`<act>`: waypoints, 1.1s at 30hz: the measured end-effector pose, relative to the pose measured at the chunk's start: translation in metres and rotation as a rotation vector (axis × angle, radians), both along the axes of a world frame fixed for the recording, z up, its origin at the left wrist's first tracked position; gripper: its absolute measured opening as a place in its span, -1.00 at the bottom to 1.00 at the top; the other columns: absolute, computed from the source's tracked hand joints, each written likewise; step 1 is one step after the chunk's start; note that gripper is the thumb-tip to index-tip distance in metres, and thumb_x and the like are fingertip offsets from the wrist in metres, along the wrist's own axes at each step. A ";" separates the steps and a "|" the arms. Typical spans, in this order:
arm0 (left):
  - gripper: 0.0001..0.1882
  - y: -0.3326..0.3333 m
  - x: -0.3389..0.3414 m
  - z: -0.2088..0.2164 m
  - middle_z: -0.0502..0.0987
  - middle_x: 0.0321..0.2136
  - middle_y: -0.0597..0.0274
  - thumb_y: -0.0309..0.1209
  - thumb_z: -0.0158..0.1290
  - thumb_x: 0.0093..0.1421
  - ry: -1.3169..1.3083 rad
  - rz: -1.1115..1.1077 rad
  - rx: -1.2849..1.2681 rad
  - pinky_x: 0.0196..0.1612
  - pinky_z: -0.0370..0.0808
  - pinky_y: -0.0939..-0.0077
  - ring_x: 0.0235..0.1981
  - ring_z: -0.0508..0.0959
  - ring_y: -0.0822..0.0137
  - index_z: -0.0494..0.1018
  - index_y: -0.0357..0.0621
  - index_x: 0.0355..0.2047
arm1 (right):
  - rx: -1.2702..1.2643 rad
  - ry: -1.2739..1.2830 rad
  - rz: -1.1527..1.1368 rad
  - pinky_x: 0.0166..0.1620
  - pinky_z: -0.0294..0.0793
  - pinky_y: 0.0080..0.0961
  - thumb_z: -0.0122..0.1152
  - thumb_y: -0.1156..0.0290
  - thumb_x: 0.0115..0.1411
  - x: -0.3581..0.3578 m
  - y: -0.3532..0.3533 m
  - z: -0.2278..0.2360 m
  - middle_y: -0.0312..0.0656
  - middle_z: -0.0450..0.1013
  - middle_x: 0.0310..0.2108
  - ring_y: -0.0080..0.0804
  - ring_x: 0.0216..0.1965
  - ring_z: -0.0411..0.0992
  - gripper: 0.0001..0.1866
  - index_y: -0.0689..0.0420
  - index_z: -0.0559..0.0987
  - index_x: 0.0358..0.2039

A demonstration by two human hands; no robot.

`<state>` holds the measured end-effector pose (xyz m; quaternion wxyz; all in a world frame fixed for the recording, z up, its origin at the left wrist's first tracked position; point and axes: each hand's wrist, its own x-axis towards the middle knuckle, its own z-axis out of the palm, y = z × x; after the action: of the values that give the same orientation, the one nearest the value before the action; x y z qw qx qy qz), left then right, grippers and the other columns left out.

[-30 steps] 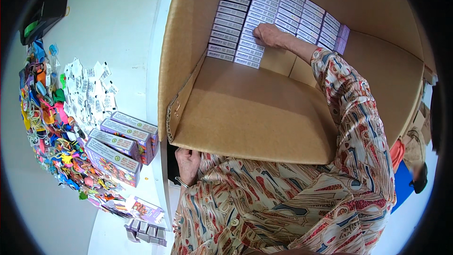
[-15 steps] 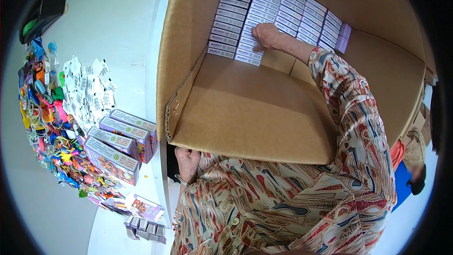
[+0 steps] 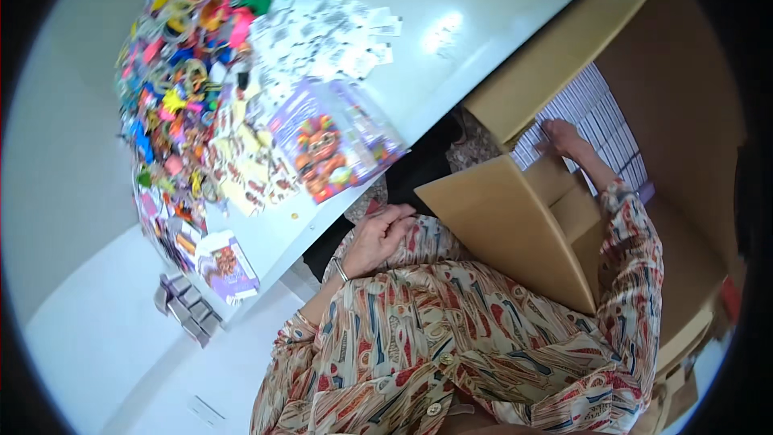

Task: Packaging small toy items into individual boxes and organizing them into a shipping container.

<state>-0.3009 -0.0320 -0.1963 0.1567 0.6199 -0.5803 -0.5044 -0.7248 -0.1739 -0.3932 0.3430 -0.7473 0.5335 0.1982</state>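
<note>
Inside a large brown cardboard carton (image 3: 515, 229) to my right, rows of small purple-and-white boxes (image 3: 609, 113) stand packed side by side. My right hand (image 3: 566, 141) is at the near end of these rows, fingers apart and touching or just above the boxes, with nothing seen in it. My left hand (image 3: 377, 240) lies loosely over my lap between the table and the carton, fingers a little bent and holding nothing. Upright purple printed boxes (image 3: 326, 145) stand at the table edge, left of the carton.
On the white table (image 3: 499, 8) lie a heap of colourful small toys (image 3: 181, 89), white paper packets (image 3: 314, 32) and cream printed cards (image 3: 248, 157). A flat purple printed box (image 3: 225, 266) rests at the table corner, with small grey-purple boxes (image 3: 189, 306) beyond it.
My view has swung toward the left, so the table fills more of it and the carton sits farther right. My left hand has come out from beside the carton's flap; the right stays at the boxes.
</note>
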 end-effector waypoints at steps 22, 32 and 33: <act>-0.77 0.008 0.021 0.027 0.56 -0.31 0.19 -0.49 -0.02 0.29 0.276 0.197 0.167 -0.18 0.45 0.62 -0.31 0.52 0.48 0.43 -0.33 -0.08 | -0.157 -0.226 -0.431 -0.54 0.39 -0.49 0.20 0.14 0.18 -0.080 -0.078 0.198 -0.23 0.36 -0.54 -0.48 -0.52 0.37 -0.64 0.24 0.44 -0.38; -0.77 -0.003 0.042 0.096 0.55 -0.25 0.12 -0.46 -0.09 0.32 0.142 0.492 -0.256 -0.17 0.46 0.56 -0.31 0.52 0.44 0.44 -0.34 -0.11 | -0.422 -0.608 -0.062 -0.51 0.46 -0.60 0.12 -0.09 0.19 0.047 -0.089 0.380 -0.25 0.45 -0.59 -0.54 -0.57 0.45 -0.49 0.18 0.54 -0.48; -0.76 -0.006 0.042 0.097 0.54 -0.23 0.11 -0.44 -0.10 0.33 0.142 0.572 -0.308 -0.16 0.46 0.54 -0.29 0.52 0.43 0.44 -0.34 -0.10 | -0.490 -0.577 -0.003 -0.53 0.45 -0.60 0.10 -0.09 0.21 0.065 -0.086 0.396 -0.29 0.45 -0.60 -0.55 -0.60 0.43 -0.48 0.19 0.54 -0.50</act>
<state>-0.2588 -0.0381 -0.0992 0.4239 0.6901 -0.4397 -0.3882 -0.6602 -0.2597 0.0025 0.2904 -0.8316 0.4475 -0.1545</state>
